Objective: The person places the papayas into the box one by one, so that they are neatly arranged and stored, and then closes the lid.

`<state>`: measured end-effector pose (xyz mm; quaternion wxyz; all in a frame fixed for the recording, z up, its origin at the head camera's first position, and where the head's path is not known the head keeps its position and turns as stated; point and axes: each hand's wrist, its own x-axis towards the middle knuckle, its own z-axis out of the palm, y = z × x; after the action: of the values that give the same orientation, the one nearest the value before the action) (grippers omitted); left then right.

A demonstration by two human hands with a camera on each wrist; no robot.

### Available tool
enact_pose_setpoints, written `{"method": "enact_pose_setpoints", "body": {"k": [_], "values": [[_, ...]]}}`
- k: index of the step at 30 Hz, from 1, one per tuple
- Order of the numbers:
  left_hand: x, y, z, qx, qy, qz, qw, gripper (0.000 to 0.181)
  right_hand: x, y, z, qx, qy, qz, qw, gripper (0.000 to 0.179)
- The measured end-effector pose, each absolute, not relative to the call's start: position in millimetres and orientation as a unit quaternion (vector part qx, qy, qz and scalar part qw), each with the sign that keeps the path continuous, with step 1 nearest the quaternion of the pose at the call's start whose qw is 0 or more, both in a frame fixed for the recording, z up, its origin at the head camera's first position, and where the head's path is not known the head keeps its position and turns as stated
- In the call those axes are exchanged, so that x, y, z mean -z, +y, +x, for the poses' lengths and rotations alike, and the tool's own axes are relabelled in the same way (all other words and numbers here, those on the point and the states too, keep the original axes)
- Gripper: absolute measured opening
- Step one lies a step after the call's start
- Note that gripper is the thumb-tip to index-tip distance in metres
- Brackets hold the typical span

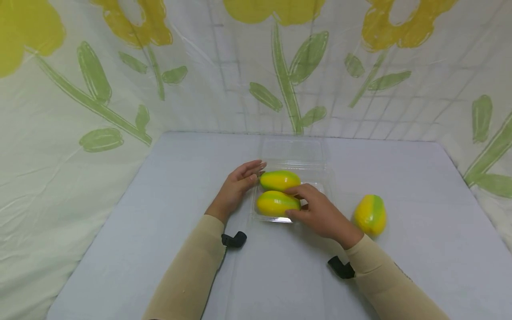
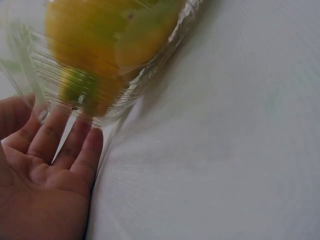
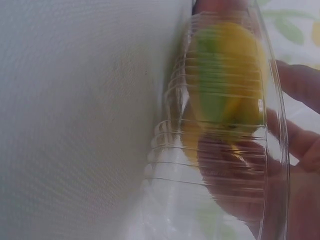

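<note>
- Left hand [image 1: 238,186]: nearly straight fingers are touching the box [image 1: 272,219], probably steadying it.
- Right hand [image 1: 320,214]: thumb and fingers are pinching the near fruit [image 1: 276,203] inside, apparently for control.
- Far fruit [image 1: 279,179] is lying just beyond these fingers; loose fruit [image 1: 371,216] is resting outside, to their right.

Head looks down; both wrist views, close, share the container [image 1: 276,218].

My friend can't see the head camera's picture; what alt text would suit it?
A person's right-hand grip holds a yellow-green fruit beside a second fruit in an open, clear container, while the left-hand grip is at the container's left edge. A third fruit lies on the pale table, to the right.
</note>
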<state>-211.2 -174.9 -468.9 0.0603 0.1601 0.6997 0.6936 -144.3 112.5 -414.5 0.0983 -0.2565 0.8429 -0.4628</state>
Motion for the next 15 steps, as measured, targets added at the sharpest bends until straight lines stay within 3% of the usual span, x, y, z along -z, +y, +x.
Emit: {"method": "enact_pose_setpoints", "body": {"k": [15], "values": [[467.4, -174.0, -209.9, -0.684, 0.711, 0.153, 0.066, 0.051, 408.6, 118.5, -143.9, 0.482, 0.834, -0.257, 0.071, 0.046]]}}
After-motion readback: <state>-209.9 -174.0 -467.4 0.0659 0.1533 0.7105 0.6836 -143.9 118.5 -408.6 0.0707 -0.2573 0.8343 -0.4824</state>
